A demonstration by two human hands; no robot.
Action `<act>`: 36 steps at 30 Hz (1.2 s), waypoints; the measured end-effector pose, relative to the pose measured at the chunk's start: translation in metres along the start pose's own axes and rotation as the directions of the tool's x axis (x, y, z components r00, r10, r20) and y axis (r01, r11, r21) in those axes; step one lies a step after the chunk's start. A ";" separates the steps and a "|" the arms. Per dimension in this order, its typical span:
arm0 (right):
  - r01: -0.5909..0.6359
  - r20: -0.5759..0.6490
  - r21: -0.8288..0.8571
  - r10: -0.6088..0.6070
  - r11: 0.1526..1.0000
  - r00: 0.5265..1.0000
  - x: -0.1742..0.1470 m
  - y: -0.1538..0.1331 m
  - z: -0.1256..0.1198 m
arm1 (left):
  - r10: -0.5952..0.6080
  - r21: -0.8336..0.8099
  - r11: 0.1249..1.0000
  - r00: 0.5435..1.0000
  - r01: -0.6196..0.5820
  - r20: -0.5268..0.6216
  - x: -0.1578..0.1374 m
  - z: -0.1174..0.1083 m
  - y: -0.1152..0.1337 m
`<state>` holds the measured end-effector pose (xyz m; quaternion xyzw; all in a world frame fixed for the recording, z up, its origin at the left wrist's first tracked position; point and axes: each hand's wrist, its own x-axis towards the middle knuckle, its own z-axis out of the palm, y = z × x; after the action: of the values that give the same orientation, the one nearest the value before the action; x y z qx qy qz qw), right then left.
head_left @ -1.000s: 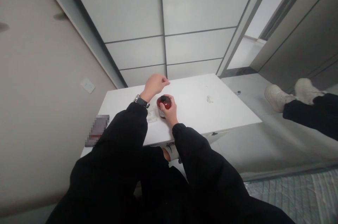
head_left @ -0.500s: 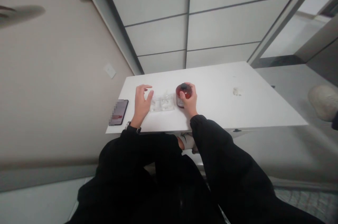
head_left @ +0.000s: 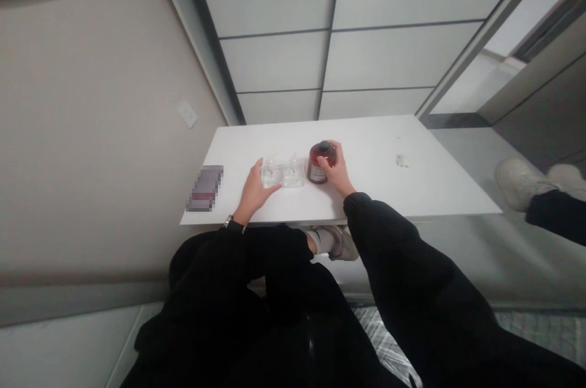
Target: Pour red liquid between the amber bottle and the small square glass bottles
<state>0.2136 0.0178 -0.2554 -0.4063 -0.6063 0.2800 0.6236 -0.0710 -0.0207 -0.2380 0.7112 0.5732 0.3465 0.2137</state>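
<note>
bottle: dark reddish-brown, black cap, pale label, upright on the white surface [head_left: 375,193] near the middle. the right hand [head_left: 336,172] had it from the right, thumb across the near face, fingers wrapped round the far right side; a closed grip on the bottle [head_left: 314,169]. same hold as in both earlier frames.

main change was on the left. a second before, the left hand [head_left: 255,191] was up toward the far side, fingertips drawn together; half a second before, it stood raised at the left end of the clear tray [head_left: 293,176], fingers apart and bent. now it was down at that end, fingers along the left side, thumb reaching right along the near edge. touching, it seemed; could not tell whether the fingers gripped or only rested.

tray: two clear compartments side by side, just left of the bottle; contact between the two unclear. contents too faint to name.

elsewhere: black wristwatch [head_left: 236,226] on the left wrist. a phone-like item [head_left: 204,189], masked by blocks, lay at the surface's left end, well apart from the tray. small whitish scrap [head_left: 401,160] toward the right. another person's pale shoes [head_left: 513,183] on the floor, far right; both showed again, against one half a second earlier.
</note>
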 end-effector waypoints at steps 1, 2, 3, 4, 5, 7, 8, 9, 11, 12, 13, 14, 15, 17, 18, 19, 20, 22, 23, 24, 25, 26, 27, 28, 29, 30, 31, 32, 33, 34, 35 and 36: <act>-0.005 0.028 -0.001 0.005 1.000 1.000 0.001 0.001 -0.002 | 0.010 0.004 1.000 1.000 -0.010 -0.003 0.001 0.000 0.000; -0.013 0.061 0.002 0.013 1.000 0.998 0.001 0.003 -0.005 | 0.019 0.009 1.000 1.000 -0.019 -0.006 0.003 -0.001 0.001; -0.025 0.094 0.011 0.024 1.000 0.995 0.001 0.004 -0.009 | 0.026 0.013 1.000 1.000 -0.026 -0.009 0.005 -0.001 0.002; -0.042 0.121 0.022 0.039 0.999 0.992 0.000 0.006 -0.013 | 0.032 0.017 0.999 0.999 -0.032 -0.011 0.006 -0.002 0.003; -0.062 0.134 0.031 0.057 0.998 0.989 -0.002 0.008 -0.017 | 0.036 0.021 0.999 0.999 -0.036 -0.014 0.007 -0.002 0.004; -0.105 0.110 0.028 0.101 0.994 0.989 -0.010 0.011 -0.027 | 0.043 0.027 0.999 0.999 -0.042 -0.020 0.008 -0.002 0.006; -0.124 0.084 0.012 0.122 0.992 0.989 -0.017 0.011 -0.032 | 0.046 0.030 0.999 0.999 -0.046 -0.023 0.008 -0.002 0.007; -0.139 0.063 -0.013 0.140 0.990 0.988 -0.024 0.011 -0.036 | 0.051 0.033 0.998 0.998 -0.050 -0.028 0.007 -0.001 0.008; -0.161 0.053 -0.072 0.165 0.984 0.985 -0.040 0.009 -0.044 | 0.059 0.037 0.998 0.997 -0.057 -0.041 0.006 0.003 0.010; -0.165 0.062 -0.102 0.172 0.981 0.983 -0.047 0.008 -0.046 | 0.062 0.040 0.997 0.997 -0.060 -0.049 0.005 0.005 0.011; -0.162 0.073 -0.131 0.172 0.978 0.982 -0.054 0.006 -0.048 | 0.063 0.041 0.997 0.996 -0.061 -0.058 0.005 0.007 0.011; -0.151 0.081 -0.157 0.166 0.976 0.983 -0.059 0.004 -0.050 | 0.064 0.042 0.997 0.996 -0.061 -0.066 0.004 0.010 0.011; -0.137 0.084 -0.180 0.154 0.974 0.985 -0.063 0.002 -0.050 | 0.063 0.043 0.997 0.995 -0.060 -0.073 0.004 0.011 0.012; -0.107 0.074 -0.219 0.125 0.970 0.989 -0.067 -0.002 -0.050 | 0.060 0.043 0.997 0.995 -0.057 -0.084 0.005 0.014 0.012; -0.095 0.065 -0.233 0.114 0.968 0.991 -0.068 -0.003 -0.050 | 0.060 0.044 0.997 0.994 -0.056 -0.087 0.005 0.015 0.013; -0.088 0.058 -0.245 0.105 0.965 0.993 -0.068 -0.004 -0.049 | 0.059 0.046 0.997 0.994 -0.055 -0.089 0.005 0.016 0.013; -0.083 0.052 -0.254 0.100 0.964 0.994 -0.068 -0.005 -0.049 | 0.059 0.048 0.997 0.994 -0.055 -0.091 0.006 0.016 0.013; -0.076 0.054 -0.268 0.094 0.960 0.994 -0.068 -0.006 -0.048 | 0.058 0.051 0.997 0.994 -0.054 -0.092 0.007 0.017 0.013; -0.074 0.060 -0.274 0.094 0.959 0.994 -0.068 -0.007 -0.048 | 0.057 0.053 0.997 0.994 -0.052 -0.093 0.007 0.018 0.013; -0.073 0.065 -0.281 0.094 0.957 0.993 -0.068 -0.007 -0.048 | 0.055 0.054 0.997 0.994 -0.051 -0.093 0.008 0.019 0.013; -0.071 0.070 -0.289 0.095 0.955 0.993 -0.068 -0.007 -0.048 | 0.054 0.055 0.997 0.994 -0.049 -0.093 0.009 0.020 0.013; -0.068 0.076 -0.297 0.094 0.953 0.993 -0.069 -0.007 -0.047 | 0.052 0.055 0.997 0.994 -0.047 -0.093 0.010 0.020 0.013; -0.063 0.081 -0.305 0.092 0.950 0.992 -0.069 -0.006 -0.047 | 0.051 0.054 0.997 0.994 -0.046 -0.093 0.011 0.021 0.013; -0.056 0.087 -0.314 0.088 0.948 0.992 -0.069 -0.006 -0.047 | 0.050 0.053 0.998 0.994 -0.046 -0.092 0.011 0.022 0.013; -0.049 0.093 -0.322 0.083 0.945 0.992 -0.069 -0.006 -0.047 | 0.051 0.051 0.998 0.995 -0.046 -0.092 0.012 0.023 0.013; -0.040 0.101 -0.330 0.078 0.943 0.992 -0.069 -0.006 -0.047 | 0.052 0.048 0.998 0.994 -0.048 -0.091 0.013 0.024 0.012; -0.033 0.108 -0.336 0.074 0.941 0.991 -0.069 -0.006 -0.047 | 0.054 0.045 0.998 0.994 -0.050 -0.091 0.014 0.025 0.012; -0.029 0.115 -0.342 0.072 0.939 0.991 -0.068 -0.006 -0.047 | 0.057 0.041 0.998 0.994 -0.053 -0.091 0.014 0.026 0.012; -0.027 0.121 -0.347 0.073 0.938 0.990 -0.068 -0.007 -0.047 | 0.059 0.037 0.998 0.994 -0.056 -0.091 0.015 0.027 0.011; -0.028 0.126 -0.351 0.077 0.936 0.989 -0.068 -0.007 -0.047 | 0.062 0.034 0.998 0.994 -0.059 -0.091 0.017 0.028 0.011; -0.030 0.131 -0.355 0.082 0.934 0.988 -0.069 -0.008 -0.046 | 0.065 0.030 0.998 0.994 -0.062 -0.091 0.018 0.028 0.011; -0.034 0.133 -0.359 0.088 0.933 0.987 -0.069 -0.009 -0.046 | 0.067 0.027 0.998 0.994 -0.065 -0.090 0.020 0.029 0.010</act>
<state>0.2501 -0.0524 -0.2808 -0.5092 -0.6783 0.2144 0.4844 -0.0409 -0.0017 -0.2453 0.7158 0.5625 0.3784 0.1673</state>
